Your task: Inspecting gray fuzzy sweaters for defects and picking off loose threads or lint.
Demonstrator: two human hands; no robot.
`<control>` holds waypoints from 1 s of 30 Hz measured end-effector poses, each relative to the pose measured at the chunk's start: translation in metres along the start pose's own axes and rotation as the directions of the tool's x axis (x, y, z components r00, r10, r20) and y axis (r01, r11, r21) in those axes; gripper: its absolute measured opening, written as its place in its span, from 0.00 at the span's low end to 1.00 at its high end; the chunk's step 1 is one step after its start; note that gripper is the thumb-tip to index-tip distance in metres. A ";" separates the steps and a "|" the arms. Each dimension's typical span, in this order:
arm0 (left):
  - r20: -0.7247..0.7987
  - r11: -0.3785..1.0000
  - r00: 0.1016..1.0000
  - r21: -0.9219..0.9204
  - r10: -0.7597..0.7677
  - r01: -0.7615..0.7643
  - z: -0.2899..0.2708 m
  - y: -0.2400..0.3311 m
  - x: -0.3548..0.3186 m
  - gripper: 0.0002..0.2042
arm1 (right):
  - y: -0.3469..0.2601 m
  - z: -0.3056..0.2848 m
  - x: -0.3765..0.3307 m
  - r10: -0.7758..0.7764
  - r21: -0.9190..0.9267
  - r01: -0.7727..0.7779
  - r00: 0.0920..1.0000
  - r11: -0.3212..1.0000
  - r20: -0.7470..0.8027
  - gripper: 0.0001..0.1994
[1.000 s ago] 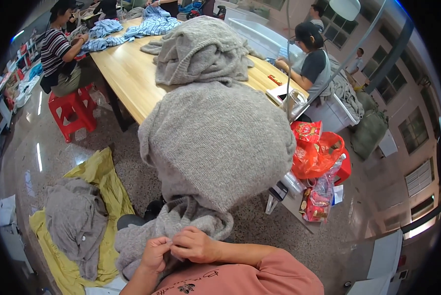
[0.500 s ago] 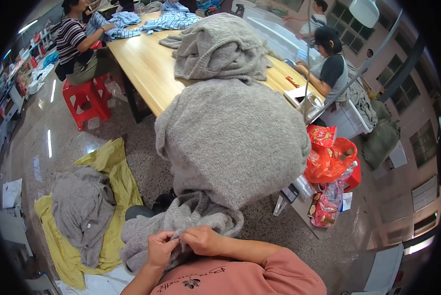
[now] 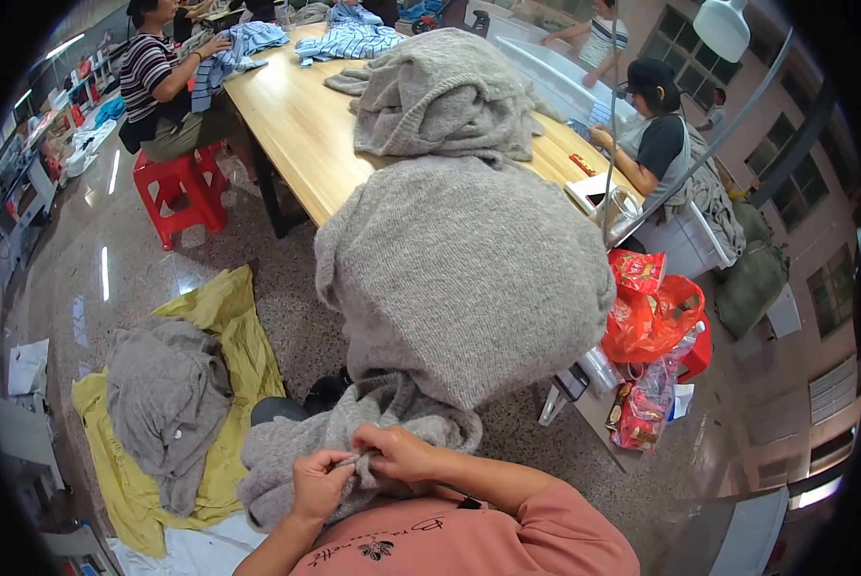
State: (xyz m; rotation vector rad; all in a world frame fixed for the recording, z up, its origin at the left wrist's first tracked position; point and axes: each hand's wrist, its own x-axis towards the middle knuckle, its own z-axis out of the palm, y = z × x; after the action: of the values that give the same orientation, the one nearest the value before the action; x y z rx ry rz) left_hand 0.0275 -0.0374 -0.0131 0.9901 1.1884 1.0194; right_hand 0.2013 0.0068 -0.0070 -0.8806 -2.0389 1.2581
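Both hands meet low in the view, close to the person's chest, over a grey knitted garment (image 3: 459,278) that hangs from the edge of the wooden worktop (image 3: 291,120) down into the lap. The left hand (image 3: 318,483) has its fingers closed on a fold of the knit; the right hand (image 3: 402,453) pinches the same fold, thumb and fingers together (what lies between them is probably a small detail, too small to tell). Another grey knit pile (image 3: 445,91) sits on the worktop. More grey knitwear (image 3: 167,403) lies on a yellow cloth (image 3: 229,317) on the floor, to the left.
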 end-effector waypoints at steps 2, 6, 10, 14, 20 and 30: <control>-0.010 0.999 1.000 0.032 -0.007 0.008 0.002 0.002 0.001 0.06 | -0.001 -0.004 0.002 0.077 0.033 -0.076 0.997 0.997 -0.029 0.08; 0.013 0.983 0.998 0.167 0.069 -0.070 0.002 0.001 -0.001 0.06 | 0.005 -0.011 0.001 0.163 0.085 -0.187 0.958 0.979 0.237 0.06; -0.002 0.986 0.999 0.160 0.037 -0.036 -0.001 0.000 -0.006 0.05 | 0.001 0.003 -0.009 0.046 0.045 -0.048 0.998 0.998 0.045 0.06; -0.011 0.980 1.000 0.199 0.010 -0.008 0.000 0.008 -0.008 0.05 | 0.002 0.018 -0.017 0.110 0.049 -0.108 0.994 0.993 -0.029 0.04; 0.003 0.719 0.869 0.559 0.495 -0.412 0.007 0.019 -0.007 0.04 | -0.021 0.021 -0.012 0.002 -0.137 -0.036 0.971 0.990 -0.238 0.06; -0.031 0.516 0.660 0.652 0.750 -0.556 0.012 0.007 0.012 0.08 | -0.018 0.016 0.003 -0.331 -0.415 0.235 0.927 0.879 -0.177 0.07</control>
State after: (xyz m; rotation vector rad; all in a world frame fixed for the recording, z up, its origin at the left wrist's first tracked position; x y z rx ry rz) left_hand 0.0400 -0.0244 -0.0080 1.9694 1.4703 1.4885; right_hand 0.1830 -0.0058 0.0034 -0.8176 -2.1509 0.5620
